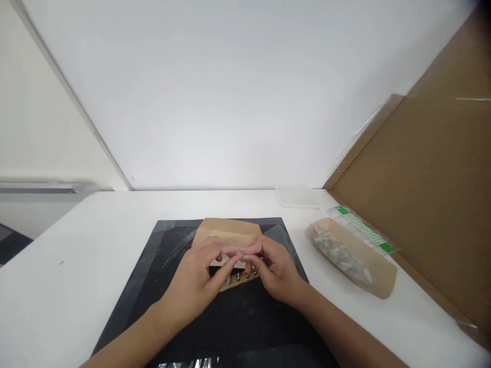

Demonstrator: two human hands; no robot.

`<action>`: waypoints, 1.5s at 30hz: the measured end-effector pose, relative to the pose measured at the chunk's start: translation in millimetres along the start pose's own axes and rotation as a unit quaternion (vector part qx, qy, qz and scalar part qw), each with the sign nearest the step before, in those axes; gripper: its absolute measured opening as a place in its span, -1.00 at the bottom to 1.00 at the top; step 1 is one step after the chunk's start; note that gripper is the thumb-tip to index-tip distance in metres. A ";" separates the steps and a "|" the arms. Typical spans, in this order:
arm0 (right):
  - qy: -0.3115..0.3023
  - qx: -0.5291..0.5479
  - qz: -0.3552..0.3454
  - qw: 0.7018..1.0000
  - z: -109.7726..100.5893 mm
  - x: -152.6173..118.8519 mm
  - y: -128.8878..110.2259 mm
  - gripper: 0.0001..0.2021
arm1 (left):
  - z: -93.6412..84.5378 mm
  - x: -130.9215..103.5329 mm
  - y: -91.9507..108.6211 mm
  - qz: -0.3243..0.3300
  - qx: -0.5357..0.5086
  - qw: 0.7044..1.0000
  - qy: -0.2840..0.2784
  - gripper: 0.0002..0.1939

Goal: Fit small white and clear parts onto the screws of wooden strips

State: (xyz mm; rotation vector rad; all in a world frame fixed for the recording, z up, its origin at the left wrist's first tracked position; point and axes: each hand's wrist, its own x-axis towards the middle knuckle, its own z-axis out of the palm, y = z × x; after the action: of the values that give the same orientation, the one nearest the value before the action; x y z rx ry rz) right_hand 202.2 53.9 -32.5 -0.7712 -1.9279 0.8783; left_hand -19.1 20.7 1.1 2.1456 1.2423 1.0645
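My left hand (199,268) and my right hand (275,266) meet over the black mat (245,327). Both are closed in a pinch, thumbs and forefingers tip to tip around a small pale, translucent piece (240,254). Fingertips cover most of it, so its exact kind does not show. Just below the fingers, a tan strip (226,287) carries several shiny metal, round-headed parts (238,277). Behind my hands lies a tan paper tray (230,225), partly hidden by the fingers, with small pale bits in it.
To the right on the white table (49,286), another tan paper tray (383,281) holds many clear, whitish pieces (341,255). Beside it lies a plastic bag with a green-and-white label (364,230). A clear lid (297,198) is at the back, and a cardboard panel (429,204) borders the right.
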 end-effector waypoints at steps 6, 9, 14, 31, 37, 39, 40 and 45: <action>-0.015 -0.002 -0.004 1.000 -0.5 2.0 2.2 -0.87 | 10.0 -3.3 -4.7 0.002 -0.017 1.000 0.011 -0.86; -0.026 -0.006 -0.003 1.000 -0.3 4.8 0.2 -0.90 | 13.1 -5.7 -6.9 0.002 -0.027 1.000 0.010 -0.84; -0.029 -0.018 -0.018 0.999 -0.8 3.1 -3.4 -0.89 | 18.7 -10.0 -8.1 0.053 -0.020 0.998 0.025 -0.81; 0.041 -0.203 -0.071 0.976 -33.0 4.7 20.4 -0.94 | -66.2 -38.2 -80.0 -0.176 0.358 0.914 0.073 -0.47; 0.043 -0.217 -0.076 0.972 -35.0 2.9 21.1 -0.96 | -31.9 -60.6 -100.6 -0.237 0.419 0.876 0.036 -0.35; 0.038 -0.225 -0.074 0.971 -35.0 1.8 22.5 -0.96 | -24.7 -63.8 -97.6 -0.242 0.436 0.867 0.009 -0.41; 0.037 -0.229 -0.072 0.970 -35.0 1.5 22.9 -0.96 | -23.0 -64.5 -96.5 -0.242 0.443 0.863 -0.002 -0.43; 0.044 -0.245 -0.059 0.967 -35.2 1.6 22.0 -0.93 | -28.2 -62.0 -93.9 -0.251 0.449 0.858 -0.005 -0.44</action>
State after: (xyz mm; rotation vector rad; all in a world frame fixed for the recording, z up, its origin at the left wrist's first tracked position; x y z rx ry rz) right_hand 236.4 77.3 -36.1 -0.9475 -2.1119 0.2834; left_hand -109.7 13.8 -71.1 2.1369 2.4560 0.2262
